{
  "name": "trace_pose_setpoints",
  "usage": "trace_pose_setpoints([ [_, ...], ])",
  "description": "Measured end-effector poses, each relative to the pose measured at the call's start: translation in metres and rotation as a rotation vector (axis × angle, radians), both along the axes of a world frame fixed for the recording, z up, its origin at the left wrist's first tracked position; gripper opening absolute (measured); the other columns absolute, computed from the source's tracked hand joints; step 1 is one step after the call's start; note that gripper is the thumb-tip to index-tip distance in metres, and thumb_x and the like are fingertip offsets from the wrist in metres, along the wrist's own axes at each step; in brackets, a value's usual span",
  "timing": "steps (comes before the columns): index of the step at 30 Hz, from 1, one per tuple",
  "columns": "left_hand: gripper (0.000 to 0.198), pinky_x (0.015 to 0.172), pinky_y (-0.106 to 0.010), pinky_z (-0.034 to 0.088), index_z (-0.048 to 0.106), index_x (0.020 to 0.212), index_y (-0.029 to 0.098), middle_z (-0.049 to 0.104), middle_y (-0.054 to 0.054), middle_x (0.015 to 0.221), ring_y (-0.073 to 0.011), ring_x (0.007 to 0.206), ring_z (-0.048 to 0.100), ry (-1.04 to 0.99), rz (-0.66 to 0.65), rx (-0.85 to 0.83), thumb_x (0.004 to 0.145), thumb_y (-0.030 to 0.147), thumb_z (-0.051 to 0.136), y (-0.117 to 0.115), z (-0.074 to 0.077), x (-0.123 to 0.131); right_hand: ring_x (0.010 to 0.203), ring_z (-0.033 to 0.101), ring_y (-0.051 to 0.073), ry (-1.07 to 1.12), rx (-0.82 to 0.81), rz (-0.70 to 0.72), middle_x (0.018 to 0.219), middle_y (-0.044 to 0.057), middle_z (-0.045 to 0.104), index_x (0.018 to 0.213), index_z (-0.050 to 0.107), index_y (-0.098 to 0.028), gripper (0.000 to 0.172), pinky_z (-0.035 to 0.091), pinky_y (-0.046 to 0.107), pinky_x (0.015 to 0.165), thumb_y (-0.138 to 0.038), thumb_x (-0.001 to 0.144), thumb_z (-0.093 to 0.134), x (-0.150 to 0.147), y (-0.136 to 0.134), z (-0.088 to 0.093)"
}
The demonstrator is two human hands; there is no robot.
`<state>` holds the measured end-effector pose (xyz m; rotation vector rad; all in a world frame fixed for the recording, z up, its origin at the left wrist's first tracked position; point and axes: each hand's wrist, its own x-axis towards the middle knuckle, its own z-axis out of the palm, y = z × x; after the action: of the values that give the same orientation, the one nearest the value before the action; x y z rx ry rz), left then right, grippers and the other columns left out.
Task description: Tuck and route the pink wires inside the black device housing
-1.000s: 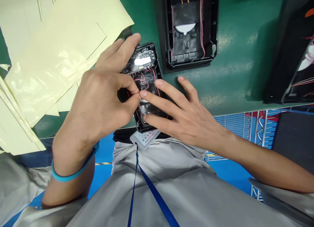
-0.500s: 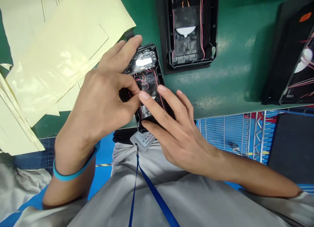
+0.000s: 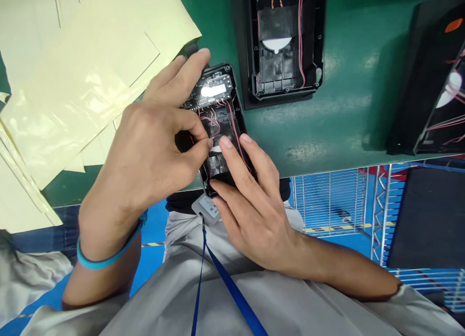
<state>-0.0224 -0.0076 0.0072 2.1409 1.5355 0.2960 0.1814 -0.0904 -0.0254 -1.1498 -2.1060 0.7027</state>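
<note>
At the near edge of a green counter [image 3: 348, 108], an open black plastic casing [image 3: 225, 128] with pink wires [image 3: 232, 119] lying, left hand [image 3: 150, 144] pressing its thumb-and-forefinger grip together, anything pinched being hidden, right hand [image 3: 259, 217] spreading fingers over the casing.

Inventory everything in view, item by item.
Open housing: one, black, beneath the hands
Circuit board: one, black, housing's far end
Wires: several, pinkish, inside housing
Second housing: one, black, beyond
Third housing: one, black, far right
Sheets: several, pale yellow, left
Table: one, green, underneath
Racks: count unclear, silver, lower right
Floor: one, blue, below
Badge: one, whitish, waist
Lanyard: one, blue, bottom centre
Clothing: uncounted, grey, bottom
Wristband: one, light blue, left wrist
Left hand: one, bare, housing's left side, pinching
Right hand: one, bare, housing's near right
</note>
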Motion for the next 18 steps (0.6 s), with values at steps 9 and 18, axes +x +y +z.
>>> trace_pose_setpoints([
  [9,0.027,0.148,-0.032,0.029,0.072,0.078,0.022,0.027,0.015,0.176,-0.0232,0.169,0.033,-0.005,-0.036,0.040,0.098,0.016,0.056,0.000,-0.002,-0.002,0.162,0.043,0.041,0.028,0.034,-0.011,0.164,0.020,0.056,0.114,0.073,-0.011,0.018,0.045,0.067,0.126,-0.004,0.098,0.066,0.001,-0.001,-0.009],
  [18,0.024,0.148,-0.034,0.028,0.072,0.076,0.021,0.031,0.013,0.175,-0.0244,0.167,0.037,0.001,-0.050,0.044,0.094,0.012,0.059,0.001,-0.001,-0.002,0.165,0.040,0.034,0.042,0.054,-0.052,0.168,0.012,0.053,0.116,0.070,-0.019,0.028,0.044,0.062,0.129,-0.001,0.101,0.056,0.000,-0.003,-0.018],
])
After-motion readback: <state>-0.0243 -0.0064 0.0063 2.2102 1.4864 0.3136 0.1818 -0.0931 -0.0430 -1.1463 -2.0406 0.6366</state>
